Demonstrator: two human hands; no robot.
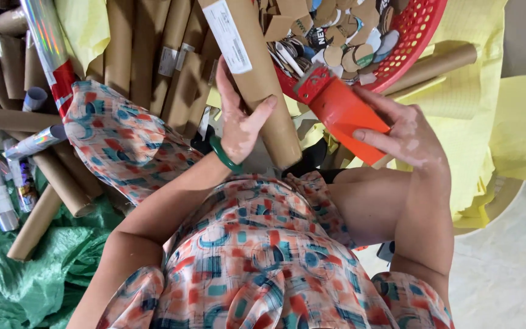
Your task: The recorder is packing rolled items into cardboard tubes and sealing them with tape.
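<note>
My left hand [238, 119] grips a brown cardboard tube [257, 67] that bears a white label and slants up and away from my lap. A green bangle [223, 155] circles that wrist. My right hand [406, 131] holds an orange-red scraper-like tool [345, 116], its metal front end [312, 82] just right of the tube. Right behind the tool sits a red plastic basket [418, 27] filled with cardboard scraps and round cut-off discs.
A heap of brown cardboard tubes [135, 49] lies at the upper left, with several shiny foil rolls [44, 30] among them. Green plastic sheeting [25, 280] covers the floor at lower left. Yellow paper sheets [506, 116] spread at right.
</note>
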